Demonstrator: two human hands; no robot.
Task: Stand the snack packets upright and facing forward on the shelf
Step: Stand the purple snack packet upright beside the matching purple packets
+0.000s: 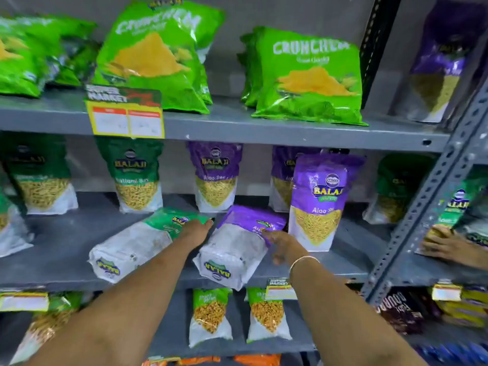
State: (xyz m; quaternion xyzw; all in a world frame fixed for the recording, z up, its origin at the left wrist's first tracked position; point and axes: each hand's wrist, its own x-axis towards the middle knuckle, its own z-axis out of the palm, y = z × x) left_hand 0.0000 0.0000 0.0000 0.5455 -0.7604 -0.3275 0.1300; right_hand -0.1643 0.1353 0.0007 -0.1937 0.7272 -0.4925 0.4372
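Note:
Two snack packets lie flat on the grey middle shelf (60,249), bottoms toward me. A green-topped packet (132,247) lies on the left and a purple-topped packet (235,249) on the right. My left hand (196,229) rests between them, fingers on the green packet's top edge. My right hand (281,243) touches the purple packet's right side with fingers spread. Just right of it a purple packet (320,202) stands upright, facing forward. Behind, green (136,175) and purple (215,175) packets stand upright.
Large green bags (309,75) fill the top shelf, with a yellow price tag (124,114) on its edge. More packets (211,315) stand on the lower shelf. A grey perforated upright (433,196) bounds the bay at right, where another person's hand (446,247) rests on a packet.

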